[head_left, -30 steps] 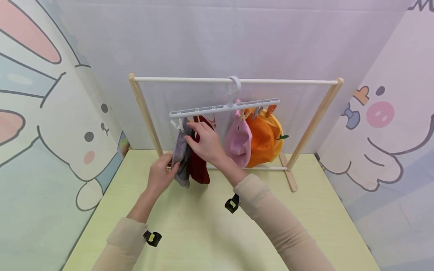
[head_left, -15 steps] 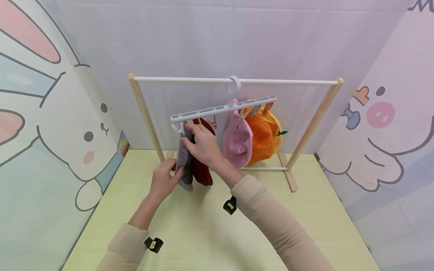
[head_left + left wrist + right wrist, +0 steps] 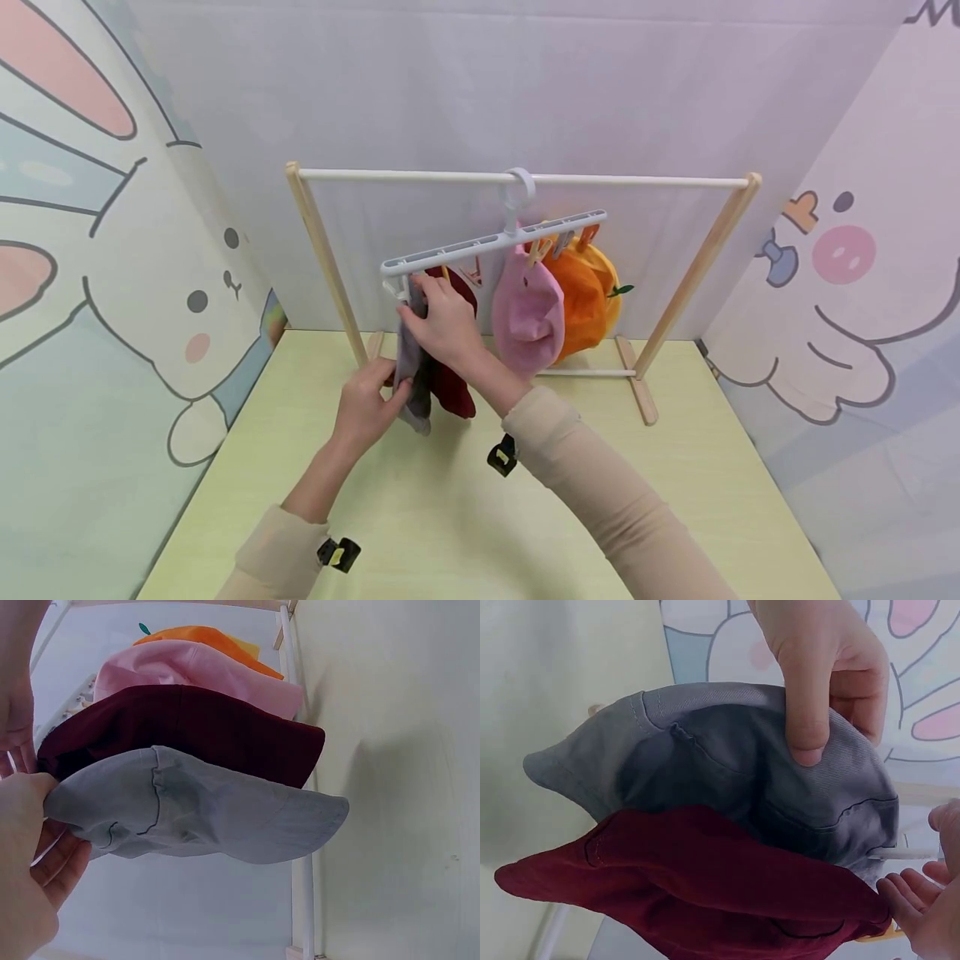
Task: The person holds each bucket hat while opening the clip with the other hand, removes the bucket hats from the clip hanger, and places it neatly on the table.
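A grey hat (image 3: 408,358) hangs near the left end of the pale grey clip hanger (image 3: 495,243), beside a white clip (image 3: 393,288). My left hand (image 3: 367,408) pinches its edge; in the right wrist view the thumb lies inside the grey hat (image 3: 705,757) and the fingers are behind it. Up by the clip, my right hand (image 3: 447,329) is at the hat's top edge. In the right wrist view its thumb and fingers are apart around the clip's white arm (image 3: 907,853). A maroon hat (image 3: 180,727) hangs directly behind, its brim near the grey one.
A pink hat (image 3: 528,312) and an orange hat (image 3: 585,292) with a green leaf hang farther right on clips. The hanger hooks over the white rail (image 3: 637,180) of a wooden-legged rack (image 3: 693,283). The rack stands on a pale yellow table (image 3: 600,500).
The hanger has swung, its left end coming nearer and its right end moving back. Both hands have moved slightly with the grey hat, the left a little rightward and nearer.
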Motion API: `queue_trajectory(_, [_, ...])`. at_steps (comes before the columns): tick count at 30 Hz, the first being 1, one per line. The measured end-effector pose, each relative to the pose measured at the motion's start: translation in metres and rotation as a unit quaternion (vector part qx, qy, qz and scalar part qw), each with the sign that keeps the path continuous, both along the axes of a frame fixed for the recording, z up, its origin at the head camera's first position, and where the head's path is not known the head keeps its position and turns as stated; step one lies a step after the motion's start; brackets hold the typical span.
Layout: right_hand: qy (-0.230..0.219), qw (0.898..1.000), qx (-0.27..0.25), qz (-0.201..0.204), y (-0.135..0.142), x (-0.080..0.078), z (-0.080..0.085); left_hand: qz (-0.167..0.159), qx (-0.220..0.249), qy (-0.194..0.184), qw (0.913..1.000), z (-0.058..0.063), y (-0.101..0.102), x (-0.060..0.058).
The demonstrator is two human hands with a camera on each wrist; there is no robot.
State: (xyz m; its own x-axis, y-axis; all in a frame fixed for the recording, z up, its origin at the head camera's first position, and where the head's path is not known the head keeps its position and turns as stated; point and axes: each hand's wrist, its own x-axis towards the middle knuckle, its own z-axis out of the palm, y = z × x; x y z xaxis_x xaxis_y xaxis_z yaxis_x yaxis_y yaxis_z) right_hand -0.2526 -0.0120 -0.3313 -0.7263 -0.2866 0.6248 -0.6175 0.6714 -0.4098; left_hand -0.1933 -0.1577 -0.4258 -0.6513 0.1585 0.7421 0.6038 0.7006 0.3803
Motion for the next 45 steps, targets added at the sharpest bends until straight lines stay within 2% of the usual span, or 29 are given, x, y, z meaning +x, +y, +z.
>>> queue_trajectory(14, [-0.037, 0.999, -0.012, -0.016, -0.006, -0.001, -0.002, -0.020, -0.014, 0.017, 0.9995, 0.007, 0.007, 0.010])
queue_trajectory(28, [-0.004, 0.999, -0.023, -0.036, -0.009, 0.002, -0.003, -0.033, -0.032, 0.025, 0.9986, 0.013, 0.014, 0.019])
queue_trajectory(35, [0.006, 0.999, -0.015, -0.041, -0.008, 0.004, -0.003, -0.046, -0.038, 0.038, 0.9975, 0.012, 0.015, 0.020])
queue_trajectory(45, [0.016, 0.998, -0.012, -0.062, -0.011, 0.005, -0.004, -0.046, -0.041, 0.037, 0.9974, 0.013, 0.016, 0.022])
